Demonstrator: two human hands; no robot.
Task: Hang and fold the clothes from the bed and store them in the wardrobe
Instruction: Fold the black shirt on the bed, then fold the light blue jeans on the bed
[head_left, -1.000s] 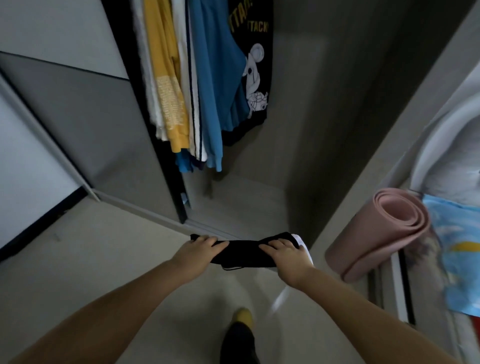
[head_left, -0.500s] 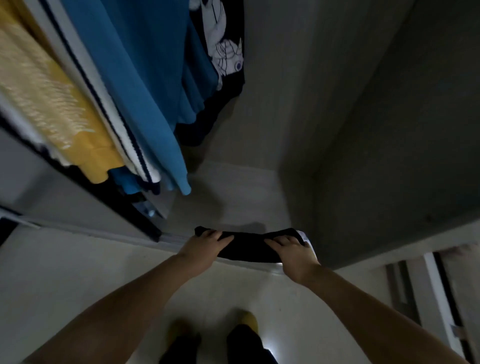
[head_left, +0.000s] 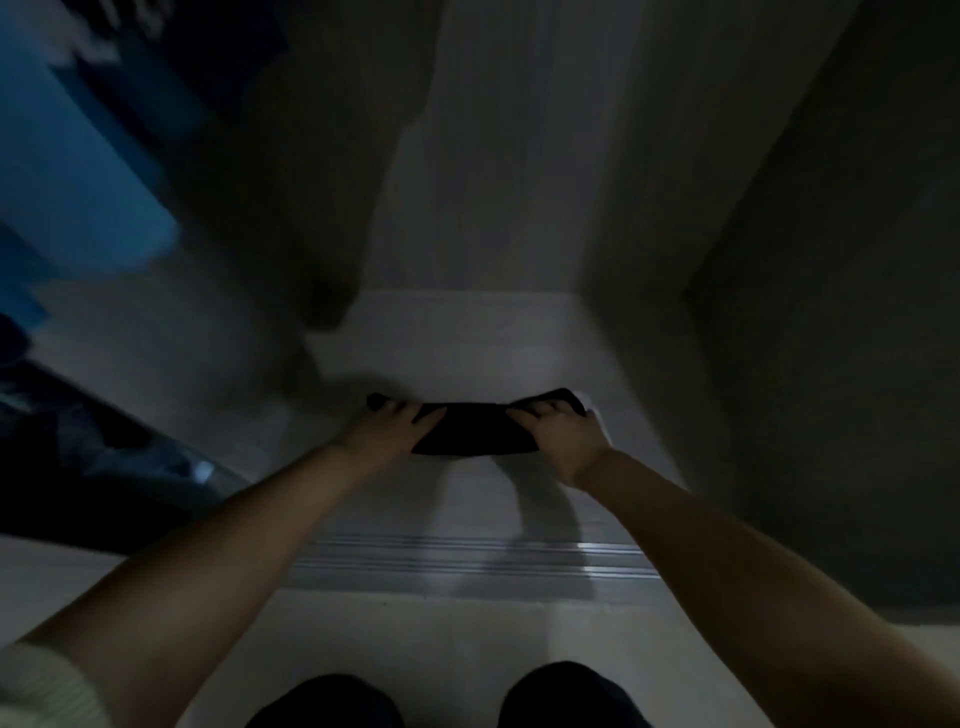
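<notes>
- A small folded black cloth garment (head_left: 475, 428), a flat dark bundle sagging slightly in the middle, is stretched between the two hands, over the pale floor panel of the wardrobe (head_left: 452, 338); whether it touches the panel or hangs just above it cannot be told.
- The left hand (head_left: 387, 428) holds the garment's left end: its fingers lie curled over the top of the cloth and the thumb points inward along the near edge.
- The right hand (head_left: 558, 434) holds the right end the same way, fingers curled over the top; a corner of the black cloth sticks up just beyond its fingertips.
- A thin sliver of white (head_left: 592, 410) shows just to the outer side of the right hand's fingers; what it is cannot be told.
- Beneath and nearer than the fingers, shadows of both hands fall on the panel, which ends at a ribbed, shiny metal sliding-door track (head_left: 467, 561).
- Beyond the fingers rise the grey back wall and, to the right, the dark grey side wall (head_left: 831, 312) of the compartment.
- Far to the left of the left hand's fingers hang blurred clothes, among them a bright blue garment (head_left: 67, 171).
- Nearest the camera, two bare forearms reach forward, with a pale ribbed sleeve cuff (head_left: 41, 686) at the left elbow and two dark knees (head_left: 566, 696) at the bottom edge.
</notes>
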